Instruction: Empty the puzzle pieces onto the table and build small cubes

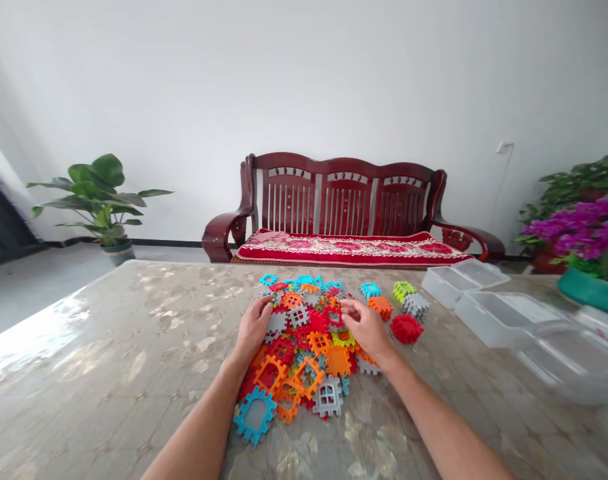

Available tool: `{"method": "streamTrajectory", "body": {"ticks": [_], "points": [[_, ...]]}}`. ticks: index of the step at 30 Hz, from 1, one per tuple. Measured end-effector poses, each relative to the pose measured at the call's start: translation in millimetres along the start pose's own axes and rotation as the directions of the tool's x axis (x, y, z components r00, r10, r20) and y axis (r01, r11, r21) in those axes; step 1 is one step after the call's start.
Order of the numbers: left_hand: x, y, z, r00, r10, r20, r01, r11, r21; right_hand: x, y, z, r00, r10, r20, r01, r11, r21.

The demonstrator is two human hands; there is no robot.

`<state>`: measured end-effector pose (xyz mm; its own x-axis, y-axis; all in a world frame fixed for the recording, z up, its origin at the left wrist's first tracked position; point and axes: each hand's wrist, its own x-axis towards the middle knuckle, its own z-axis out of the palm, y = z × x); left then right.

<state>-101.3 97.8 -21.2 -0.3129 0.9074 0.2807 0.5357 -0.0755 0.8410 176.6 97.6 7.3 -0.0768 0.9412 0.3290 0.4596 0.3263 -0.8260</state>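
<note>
A heap of flat interlocking plastic tiles [304, 347] in red, orange, blue, grey and green lies on the marble-look table [109, 373]. My left hand [254, 327] rests on the heap's left side, fingers curled over a grey tile [277, 323]. On the right side of the heap my right hand [367, 327] pinches at a red tile [334, 317]. Right of the heap stand assembled cubes: orange [381, 307], red [407, 329], grey [415, 305], green [404, 290] and blue [371, 289].
Clear plastic boxes [489, 313] and a lid lie at the right of the table. A teal pot with purple flowers [589, 260] stands at the far right. Behind the table are a red wooden bench [344, 213] and a potted plant [104, 200].
</note>
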Motion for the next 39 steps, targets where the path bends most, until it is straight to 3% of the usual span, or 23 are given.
{"method": "streamTrajectory", "body": {"ticks": [4,7,12,17,21,24,33,36,39], "points": [[0,0,0,1.0,0.009,0.012,-0.009,1.0,0.013,6,1,-8,0.994,0.107,0.008,-0.106,0.971,0.215],[0,-2,0,1.0,0.02,0.022,-0.021,0.999,0.031,9,6,-11,0.992,0.128,-0.017,-0.122,0.969,0.215],[1,-5,2,0.998,0.051,0.023,-0.052,0.996,0.068,9,8,-7,0.999,-0.041,0.001,0.041,0.991,-0.131],[1,-6,2,0.998,0.048,0.039,-0.051,0.995,0.087,5,-6,3,0.977,-0.152,0.146,0.204,0.858,-0.471],[1,-7,3,0.997,0.051,0.051,-0.056,0.992,0.11,1,-12,12,0.969,-0.151,0.196,0.24,0.766,-0.597],[1,-7,3,0.997,0.057,0.06,-0.064,0.991,0.119,1,-12,15,0.972,-0.143,0.185,0.228,0.761,-0.607],[0,-6,3,0.996,0.073,0.051,-0.079,0.99,0.118,3,-5,19,0.981,-0.181,0.068,0.191,0.865,-0.464],[0,-6,3,0.996,0.077,0.051,-0.083,0.989,0.12,2,-6,13,0.975,-0.22,0.024,0.212,0.897,-0.389],[0,-6,2,0.995,0.076,0.059,-0.083,0.989,0.123,1,-9,-1,0.967,-0.247,-0.061,0.193,0.868,-0.457]]}}
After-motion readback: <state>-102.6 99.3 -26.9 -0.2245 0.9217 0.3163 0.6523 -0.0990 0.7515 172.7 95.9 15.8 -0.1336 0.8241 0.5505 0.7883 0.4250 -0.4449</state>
